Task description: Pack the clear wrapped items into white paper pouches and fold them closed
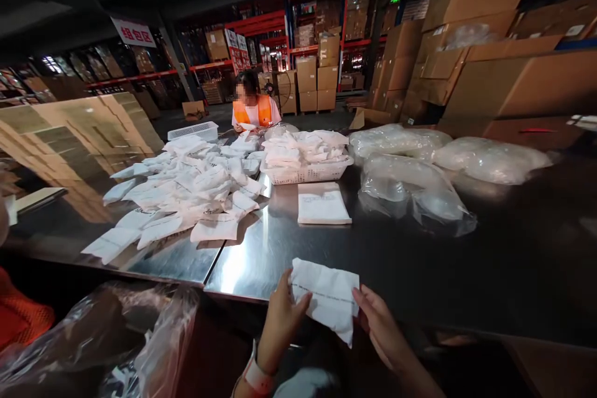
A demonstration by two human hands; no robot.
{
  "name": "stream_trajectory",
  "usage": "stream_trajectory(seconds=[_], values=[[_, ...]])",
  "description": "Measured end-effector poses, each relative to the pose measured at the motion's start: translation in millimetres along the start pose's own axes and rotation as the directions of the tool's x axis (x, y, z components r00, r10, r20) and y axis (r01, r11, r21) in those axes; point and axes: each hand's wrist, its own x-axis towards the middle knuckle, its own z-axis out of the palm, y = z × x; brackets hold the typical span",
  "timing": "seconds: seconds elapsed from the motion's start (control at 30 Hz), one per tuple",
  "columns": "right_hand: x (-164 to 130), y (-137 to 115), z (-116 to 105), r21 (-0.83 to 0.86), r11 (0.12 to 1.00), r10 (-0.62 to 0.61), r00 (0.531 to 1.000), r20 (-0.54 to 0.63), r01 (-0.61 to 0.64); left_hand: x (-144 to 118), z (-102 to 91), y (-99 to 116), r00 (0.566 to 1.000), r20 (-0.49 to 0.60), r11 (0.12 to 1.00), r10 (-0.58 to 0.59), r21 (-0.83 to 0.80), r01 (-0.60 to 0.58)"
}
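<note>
A white packet (325,294) with a dark printed line across it is held between my two hands, just off the near edge of the metal table (261,261). My left hand (285,306) grips its left side, thumb on top. At its right edge my right hand (374,317) pinches it; some fingers are hidden behind. Farther in on the table lies a flat stack of white bags (323,204). Behind that stands a white plastic basket (305,173) heaped with white packets. A large loose pile of similar packets (186,193) spreads to the left.
Clear plastic bags of pale contents (405,180) lie on the right. Below the table's left edge is a plastic-lined container (153,336). A person in an orange vest (255,111) works across the table. An orange garment (21,311) shows at far left. Cardboard boxes (527,87) rise at right.
</note>
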Motion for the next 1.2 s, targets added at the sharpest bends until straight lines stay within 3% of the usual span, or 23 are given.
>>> stream_trajectory(seconds=[0.13,0.2,0.27,0.37,0.53,0.7,0.9,1.0,1.03,1.07,1.13,1.2], values=[[-14,9,-1,0.13,0.991,0.016,1.0,-0.019,-0.013,-7,8.4,-4,0.97,0.22,0.933,-0.106,-0.314,0.174],[-21,11,-1,0.179,0.983,-0.051,0.998,0.026,0.046,-14,13.6,-3,0.938,0.313,0.864,-0.146,-0.422,0.275],[-27,10,-2,0.154,0.981,-0.122,0.992,0.02,0.117,-20,17.6,-1,0.928,0.338,0.825,-0.156,-0.473,0.311],[-31,4,-1,-0.024,0.985,-0.171,0.985,-0.032,0.17,-24,21.3,1,0.949,0.278,0.803,-0.146,-0.527,0.278],[-32,-5,3,-0.256,0.937,-0.25,0.968,-0.012,0.238,-25,24.4,-1,0.971,0.181,0.801,-0.157,-0.552,0.232],[-36,-5,7,-0.271,0.931,-0.256,0.967,-0.002,0.246,-32,24.4,5,0.976,0.151,0.787,-0.155,-0.578,0.214],[-35,-4,7,-0.272,0.938,-0.199,0.976,0.088,0.215,-29,23.9,-1,0.987,0.016,0.832,-0.163,-0.535,0.146],[-33,2,3,-0.304,0.911,-0.259,0.961,0.099,0.277,-20,19.6,-1,0.989,0.044,0.841,-0.138,-0.523,0.141],[-31,4,0,-0.345,0.87,-0.349,0.934,0.07,0.351,-15,17.3,2,0.989,0.08,0.846,-0.12,-0.514,0.145],[-28,5,-4,-0.416,0.788,-0.484,0.874,0.035,0.454,-8,14.9,7,0.988,0.12,0.855,-0.097,-0.499,0.144],[-18,5,-14,-0.606,0.486,-0.761,0.646,0.062,0.63,10,11.1,21,0.982,0.185,0.885,-0.04,-0.449,0.12],[-6,3,-24,-0.708,0.101,-0.855,0.424,0.297,0.699,31,10.8,37,0.971,0.237,0.915,-0.018,-0.387,0.112]])
